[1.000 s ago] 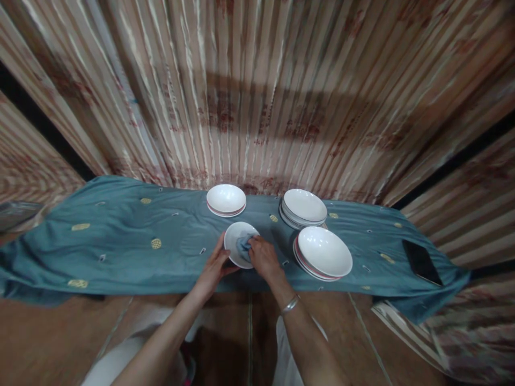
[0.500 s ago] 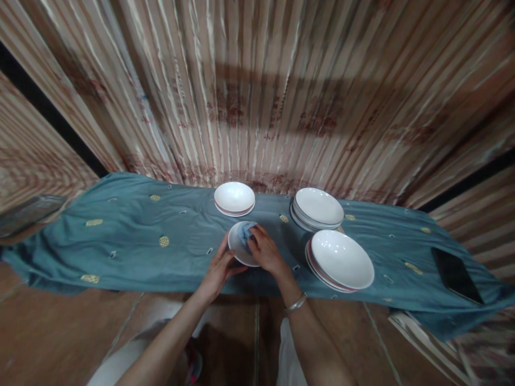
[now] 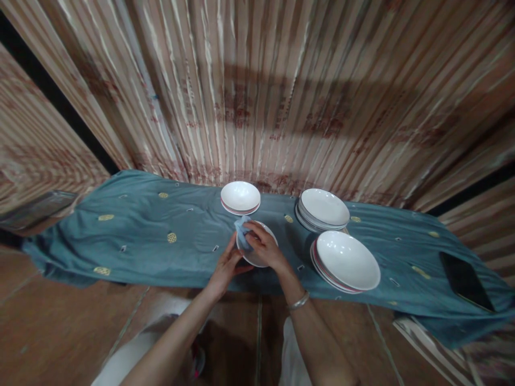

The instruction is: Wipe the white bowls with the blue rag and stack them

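Observation:
A white bowl point(image 3: 257, 259) is held near the front edge of the cloth-covered table, its inside facing up towards me. My left hand point(image 3: 228, 264) grips the bowl's left side, thumb near the rim and fingers beneath. In my right hand point(image 3: 265, 247) is a light blue cloth point(image 3: 242, 230), pressed to the upper left of the bowl's inside and rim. The right fingers partly cover both cloth and bowl. Just behind stands a small stack of white bowls point(image 3: 240, 196).
To the right stand a stack of white plates point(image 3: 325, 208) and, nearer me, a stack of larger white bowls point(image 3: 348, 260). A black phone-like slab point(image 3: 465, 280) lies at the right end of the teal tablecloth point(image 3: 145, 241). A striped curtain point(image 3: 257, 96) hangs behind the table.
My right hand has moved the cloth left across the bowl, from its inside to the upper left rim. The whole view has shifted slightly; the stacks stand as before.

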Action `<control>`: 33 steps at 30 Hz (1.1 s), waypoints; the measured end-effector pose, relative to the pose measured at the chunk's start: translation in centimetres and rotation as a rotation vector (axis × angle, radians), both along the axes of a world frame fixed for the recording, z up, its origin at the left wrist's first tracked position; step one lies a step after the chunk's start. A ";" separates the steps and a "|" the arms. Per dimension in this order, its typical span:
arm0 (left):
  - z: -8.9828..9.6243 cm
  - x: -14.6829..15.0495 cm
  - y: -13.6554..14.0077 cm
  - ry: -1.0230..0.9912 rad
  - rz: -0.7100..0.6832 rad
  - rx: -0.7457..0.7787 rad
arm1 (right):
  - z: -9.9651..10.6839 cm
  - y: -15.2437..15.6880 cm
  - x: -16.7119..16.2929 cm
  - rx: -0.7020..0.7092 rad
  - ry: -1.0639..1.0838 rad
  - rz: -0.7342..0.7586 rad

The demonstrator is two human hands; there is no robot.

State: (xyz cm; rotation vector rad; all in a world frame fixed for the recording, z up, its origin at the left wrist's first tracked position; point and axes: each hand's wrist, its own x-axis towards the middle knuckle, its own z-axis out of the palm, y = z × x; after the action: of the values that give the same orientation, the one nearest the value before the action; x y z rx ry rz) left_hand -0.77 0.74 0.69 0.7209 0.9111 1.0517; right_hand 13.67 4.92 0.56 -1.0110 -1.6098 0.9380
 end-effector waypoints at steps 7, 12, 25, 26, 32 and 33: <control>0.0 0.0 -0.1 0.000 -0.019 0.030 | 1.6 -0.8 0.8 -0.219 0.153 0.197; 0.2 0.1 -0.3 0.011 -0.019 0.044 | 2.2 -1.6 1.7 -0.383 0.145 0.209; 0.3 -0.6 -0.2 0.022 -0.073 0.012 | 2.2 -2.7 4.1 -0.354 -0.163 0.304; 0.4 -0.6 -0.1 0.019 -0.074 0.012 | 2.2 -2.9 4.2 -0.337 -0.243 0.276; 0.7 -0.6 -0.1 0.031 -0.075 0.019 | 2.0 -3.7 4.4 -0.120 -0.767 -0.108; 0.7 -0.6 -0.2 0.033 -0.073 0.021 | 1.8 -3.7 4.4 -0.093 -0.803 -0.156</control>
State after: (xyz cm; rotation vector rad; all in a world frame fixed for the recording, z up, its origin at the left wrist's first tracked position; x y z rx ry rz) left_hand -1.33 0.59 1.43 0.7850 0.8969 0.9890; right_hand 18.04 1.19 2.36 -1.6892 -2.0939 0.5155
